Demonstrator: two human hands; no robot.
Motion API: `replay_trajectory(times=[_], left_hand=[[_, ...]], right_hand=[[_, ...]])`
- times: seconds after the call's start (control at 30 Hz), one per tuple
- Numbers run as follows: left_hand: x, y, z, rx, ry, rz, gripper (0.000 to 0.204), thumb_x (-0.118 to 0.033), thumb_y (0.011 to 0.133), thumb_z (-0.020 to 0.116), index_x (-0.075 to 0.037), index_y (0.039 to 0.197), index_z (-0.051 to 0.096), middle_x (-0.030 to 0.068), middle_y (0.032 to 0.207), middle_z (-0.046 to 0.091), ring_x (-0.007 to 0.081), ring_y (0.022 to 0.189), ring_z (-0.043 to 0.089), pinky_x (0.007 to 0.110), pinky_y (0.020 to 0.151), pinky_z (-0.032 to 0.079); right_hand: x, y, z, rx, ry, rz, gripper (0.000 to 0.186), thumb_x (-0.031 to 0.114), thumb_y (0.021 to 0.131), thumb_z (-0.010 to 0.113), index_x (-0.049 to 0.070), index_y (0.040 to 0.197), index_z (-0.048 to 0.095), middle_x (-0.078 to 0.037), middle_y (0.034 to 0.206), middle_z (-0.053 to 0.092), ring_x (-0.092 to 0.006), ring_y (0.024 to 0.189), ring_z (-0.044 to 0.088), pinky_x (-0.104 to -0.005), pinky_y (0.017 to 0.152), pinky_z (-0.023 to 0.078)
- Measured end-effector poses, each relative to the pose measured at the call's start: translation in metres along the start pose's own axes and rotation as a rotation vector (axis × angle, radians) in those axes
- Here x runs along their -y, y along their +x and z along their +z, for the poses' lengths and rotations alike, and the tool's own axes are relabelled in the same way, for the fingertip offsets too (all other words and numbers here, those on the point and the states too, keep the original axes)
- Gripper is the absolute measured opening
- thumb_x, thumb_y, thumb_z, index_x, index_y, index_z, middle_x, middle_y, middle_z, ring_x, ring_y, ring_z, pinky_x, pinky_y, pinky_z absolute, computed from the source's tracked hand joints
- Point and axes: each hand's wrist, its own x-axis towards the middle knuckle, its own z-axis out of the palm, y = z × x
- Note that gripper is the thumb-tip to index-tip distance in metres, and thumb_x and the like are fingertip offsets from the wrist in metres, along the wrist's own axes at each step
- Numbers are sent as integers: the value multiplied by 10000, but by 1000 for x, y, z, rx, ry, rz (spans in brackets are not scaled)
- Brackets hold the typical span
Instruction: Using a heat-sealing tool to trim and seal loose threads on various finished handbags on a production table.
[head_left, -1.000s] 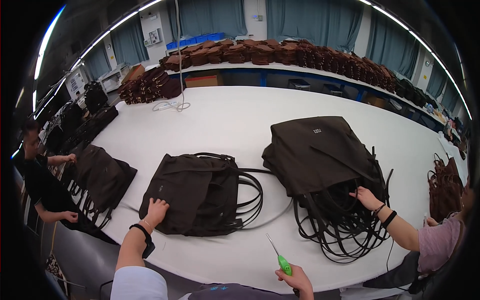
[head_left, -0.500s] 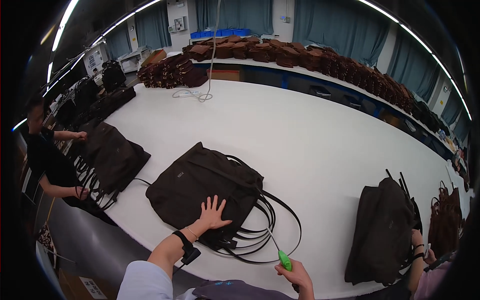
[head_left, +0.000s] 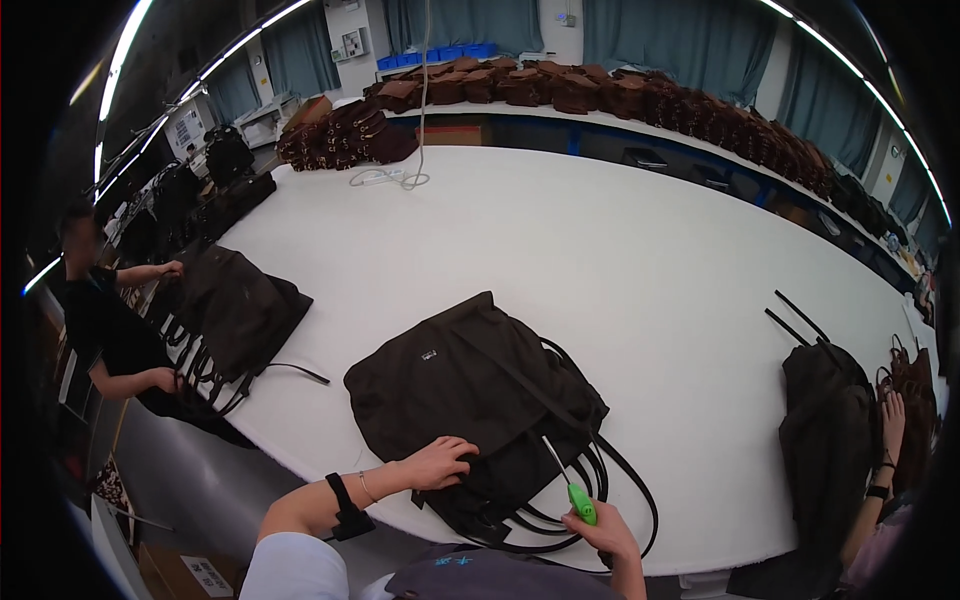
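Observation:
A dark brown fabric bag [head_left: 440,390] with long thin straps lies flat on the white table in front of me. My left hand [head_left: 440,463] rests on its lower left part, palm down, fingers apart and slightly bent. My right hand [head_left: 608,530] is closed around the green handle of a tool [head_left: 582,503] with a thin metal shaft; its exact kind does not show. The shaft points up and left at the bag's right edge, among the loops of black strap [head_left: 650,500].
At the left a co-worker [head_left: 120,330] handles several dark bags [head_left: 235,310] with dangling straps. Another person's hand [head_left: 893,425] is at the right, beside more dark bags [head_left: 825,430] and brown ones [head_left: 910,385]. A cable [head_left: 415,180] hangs onto the table [head_left: 640,240]. Brown stacks [head_left: 580,95] line the back.
The bag has shifted right with my left hand, whose spread fingers are now bent and nearer its edge. My right hand and tool are farther right. The person's hand at right has moved onto the brown bags.

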Motion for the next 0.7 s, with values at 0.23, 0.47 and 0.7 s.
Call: replay_trajectory(times=[0.23, 0.47, 0.7], left_hand=[[9, -5, -59, -809, -723, -470, 173, -71, 822, 628, 26, 962, 599, 15, 847, 617, 39, 757, 515, 203, 671, 435], [-10, -7, -80, -1096, -490, -392, 133, -44, 831, 605, 34, 937, 587, 58, 868, 622, 122, 785, 565, 247, 728, 449], [-23, -1, -87, -1176, -251, -225, 108, 15, 774, 622, 23, 847, 544, 127, 1031, 619, 261, 927, 599, 312, 819, 461]], right_hand=[[0, -9, 1, -4, 77, -11, 359, 346, 787, 673, 5, 883, 619, -66, 694, 634, -156, 649, 598, -287, 628, 462], [62, -3, 25, 245, -328, 63, 498, 493, 817, 551, 5, 858, 640, -129, 653, 624, -278, 642, 624, -367, 630, 476], [43, 12, 37, 81, -543, -12, 546, 527, 803, 537, -4, 882, 639, -235, 822, 640, -398, 830, 615, -460, 754, 486]])
